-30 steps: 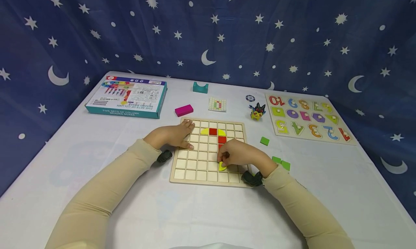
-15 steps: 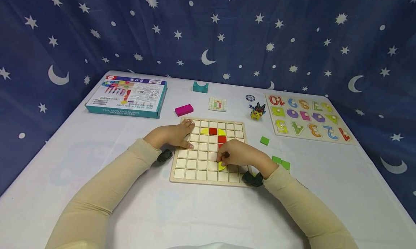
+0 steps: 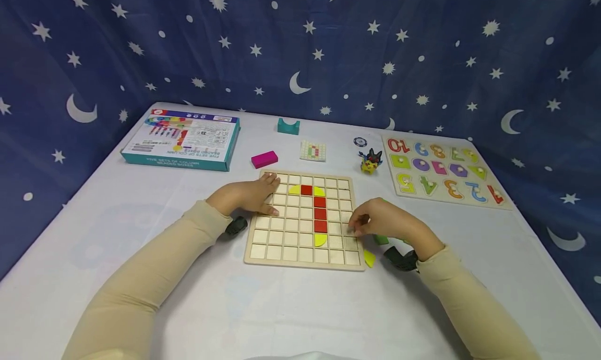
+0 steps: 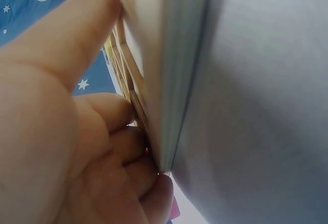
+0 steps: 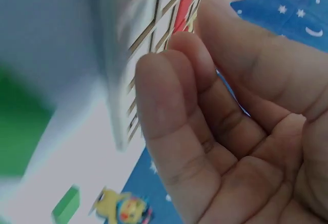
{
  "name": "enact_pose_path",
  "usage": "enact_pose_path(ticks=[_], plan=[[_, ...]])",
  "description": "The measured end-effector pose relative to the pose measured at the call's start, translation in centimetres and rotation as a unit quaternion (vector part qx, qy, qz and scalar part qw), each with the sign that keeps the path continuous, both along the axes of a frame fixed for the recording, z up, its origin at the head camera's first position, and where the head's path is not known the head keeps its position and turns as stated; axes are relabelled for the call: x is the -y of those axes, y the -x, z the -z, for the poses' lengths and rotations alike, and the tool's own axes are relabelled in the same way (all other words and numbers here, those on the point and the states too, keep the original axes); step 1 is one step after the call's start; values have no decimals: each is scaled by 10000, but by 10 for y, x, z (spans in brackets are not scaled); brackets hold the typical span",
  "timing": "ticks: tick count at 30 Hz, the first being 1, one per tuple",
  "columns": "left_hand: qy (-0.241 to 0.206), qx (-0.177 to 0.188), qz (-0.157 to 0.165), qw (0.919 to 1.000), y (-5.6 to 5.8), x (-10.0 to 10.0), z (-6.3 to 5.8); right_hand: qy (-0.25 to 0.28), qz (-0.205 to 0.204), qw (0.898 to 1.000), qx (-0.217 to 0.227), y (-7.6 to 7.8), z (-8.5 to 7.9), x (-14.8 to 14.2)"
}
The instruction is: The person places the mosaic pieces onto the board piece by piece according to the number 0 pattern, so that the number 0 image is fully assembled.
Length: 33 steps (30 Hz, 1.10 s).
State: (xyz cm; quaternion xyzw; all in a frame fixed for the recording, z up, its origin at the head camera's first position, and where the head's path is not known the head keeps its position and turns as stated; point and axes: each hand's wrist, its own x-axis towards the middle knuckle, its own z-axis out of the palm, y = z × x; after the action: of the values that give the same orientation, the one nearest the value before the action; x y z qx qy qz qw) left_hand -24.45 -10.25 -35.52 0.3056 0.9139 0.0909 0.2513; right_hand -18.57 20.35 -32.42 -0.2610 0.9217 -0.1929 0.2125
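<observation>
A wooden grid board (image 3: 291,238) lies on the white table in the head view. My left hand (image 3: 251,195) rests on its left edge with the fingers spread. Red square tiles (image 3: 320,214) form a column in the grid, with yellow quarter-round tiles at the top and one yellow tile (image 3: 321,239) at the column's foot. Over the board's right edge hovers my right hand (image 3: 382,218), its fingers loosely bent; in the right wrist view nothing shows between them. Beside that edge lie a loose yellow tile (image 3: 370,259) and a green tile (image 3: 381,239), partly hidden by the hand.
Behind the board are a magenta block (image 3: 265,159), a teal arch block (image 3: 288,126), a pattern card (image 3: 312,151), a toy figure (image 3: 371,163) and a round chip (image 3: 360,142). A flat box (image 3: 183,141) lies back left, a number puzzle (image 3: 446,167) back right.
My right hand has let go of the yellow tile at the column's foot and moved right, to the board's edge. My left hand has stayed in place.
</observation>
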Motion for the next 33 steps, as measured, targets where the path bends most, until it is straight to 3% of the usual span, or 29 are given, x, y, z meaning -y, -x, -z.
enact_pose_path(ticks=[9,17,33], plan=[[23,-27,19,10000,-1,2,0,-84,406,9991,28,-4,4,-35],[38,-7,32,10000,-1,2,1,57,748,9972,76,-7,14,-48],[47,-2,-12,10000,-2,-1,-3,85,707,9975,8,-7,22,-46]])
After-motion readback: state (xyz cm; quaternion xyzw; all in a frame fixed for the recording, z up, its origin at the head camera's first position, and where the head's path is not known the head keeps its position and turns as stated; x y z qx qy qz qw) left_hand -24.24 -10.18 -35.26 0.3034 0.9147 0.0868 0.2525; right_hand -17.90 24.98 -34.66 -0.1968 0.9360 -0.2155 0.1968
